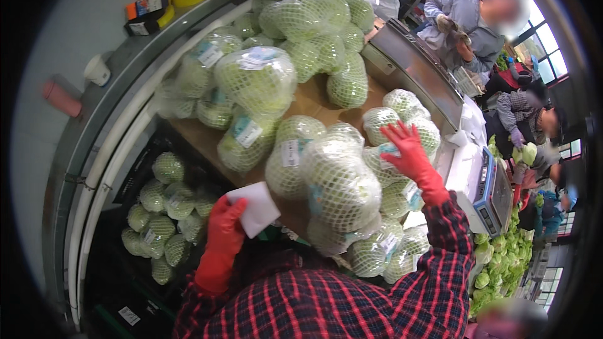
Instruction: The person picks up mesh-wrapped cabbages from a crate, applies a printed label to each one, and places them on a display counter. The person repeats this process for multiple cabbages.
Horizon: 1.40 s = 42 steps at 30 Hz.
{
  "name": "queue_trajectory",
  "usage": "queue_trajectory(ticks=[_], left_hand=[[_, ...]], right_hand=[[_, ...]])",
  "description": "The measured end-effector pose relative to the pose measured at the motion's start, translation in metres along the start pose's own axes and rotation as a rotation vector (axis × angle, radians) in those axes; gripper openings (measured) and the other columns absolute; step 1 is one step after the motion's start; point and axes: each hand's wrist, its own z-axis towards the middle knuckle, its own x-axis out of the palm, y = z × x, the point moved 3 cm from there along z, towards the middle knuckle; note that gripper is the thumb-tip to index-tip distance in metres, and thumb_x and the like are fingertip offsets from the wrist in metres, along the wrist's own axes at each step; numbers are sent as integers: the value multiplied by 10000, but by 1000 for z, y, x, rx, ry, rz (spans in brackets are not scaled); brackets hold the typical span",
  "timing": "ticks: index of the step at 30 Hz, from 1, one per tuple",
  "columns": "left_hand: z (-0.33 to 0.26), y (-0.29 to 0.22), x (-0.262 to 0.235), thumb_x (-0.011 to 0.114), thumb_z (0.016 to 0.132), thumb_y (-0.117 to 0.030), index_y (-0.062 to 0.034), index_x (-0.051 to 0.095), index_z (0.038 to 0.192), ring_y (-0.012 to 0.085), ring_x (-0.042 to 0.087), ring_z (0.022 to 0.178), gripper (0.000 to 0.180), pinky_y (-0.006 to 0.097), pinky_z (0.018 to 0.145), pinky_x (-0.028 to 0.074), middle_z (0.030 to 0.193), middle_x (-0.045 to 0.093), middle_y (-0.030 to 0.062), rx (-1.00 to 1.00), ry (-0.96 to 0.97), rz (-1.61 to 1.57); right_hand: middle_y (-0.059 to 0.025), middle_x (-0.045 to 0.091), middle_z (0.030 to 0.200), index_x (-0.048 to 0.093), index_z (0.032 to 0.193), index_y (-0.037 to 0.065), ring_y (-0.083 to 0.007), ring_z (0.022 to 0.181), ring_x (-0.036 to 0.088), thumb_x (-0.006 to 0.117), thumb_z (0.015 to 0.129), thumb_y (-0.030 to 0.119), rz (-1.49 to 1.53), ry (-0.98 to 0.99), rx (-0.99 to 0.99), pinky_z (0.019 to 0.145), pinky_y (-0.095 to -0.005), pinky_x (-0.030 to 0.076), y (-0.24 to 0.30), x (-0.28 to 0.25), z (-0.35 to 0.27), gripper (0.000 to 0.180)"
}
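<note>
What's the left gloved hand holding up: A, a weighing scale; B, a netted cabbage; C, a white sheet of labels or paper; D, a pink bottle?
C: the left hand in a red glove pinches a white sheet by its edge, while the right hand rests on a wrapped cabbage in the pile.

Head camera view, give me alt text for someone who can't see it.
A person in red rubber gloves reaches the right hand onto a pile of net-wrapped cabbages on a table, while the left hand holds a white sheet. More cabbages fill a dark crate at left; other people work behind.
</note>
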Motion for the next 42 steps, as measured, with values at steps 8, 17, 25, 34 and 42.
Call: queue_trajectory(ticks=[8, 17, 25, 34, 42], left_hand=[[48, -87, 58, 616, 876, -170, -34, 589, 1046, 169, 607, 862, 219, 328, 784, 488, 960, 638, 64, -86, 335, -209], [69, -67, -31, 618, 871, -183, 7, 556, 1101, 158, 597, 906, 305, 306, 810, 476, 1028, 627, 88, 18, 191, 164], [54, -57, 0, 622, 803, -79, 27, 639, 945, 164, 622, 757, 178, 275, 703, 484, 903, 658, 84, -37, 45, 304], [90, -45, -20, 602, 859, -165, -18, 562, 1013, 205, 605, 847, 217, 337, 745, 510, 963, 613, 88, 189, -178, 149], [72, -29, -19, 602, 865, -210, -6, 504, 1116, 225, 580, 928, 339, 370, 824, 478, 1041, 596, 128, 174, -220, 153]], right_hand=[[-111, 578, 1130, 267, 1409, 53, -207, 1075, 539, 646, 748, 14, 1270, -44, 48, 954, -330, 392, 266, -57, 52, 763], [-84, 599, 939, 298, 1411, 124, -193, 844, 589, 626, 720, -39, 1278, -133, 307, 769, -295, 473, 307, 5, 77, 783], [-103, 524, 1155, 579, 980, 95, -308, 1170, 438, 591, 668, 164, 353, -482, -229, 1012, -543, 294, 301, -19, 64, 320], [-99, 604, 895, 582, 880, 34, -291, 887, 586, 620, 741, 2, 1065, -274, -301, 788, -384, 481, 185, -77, 16, 147], [-127, 634, 757, 613, 835, 35, -202, 775, 615, 506, 660, 14, 668, -154, 677, 681, -311, 463, -154, 57, 58, 207]])
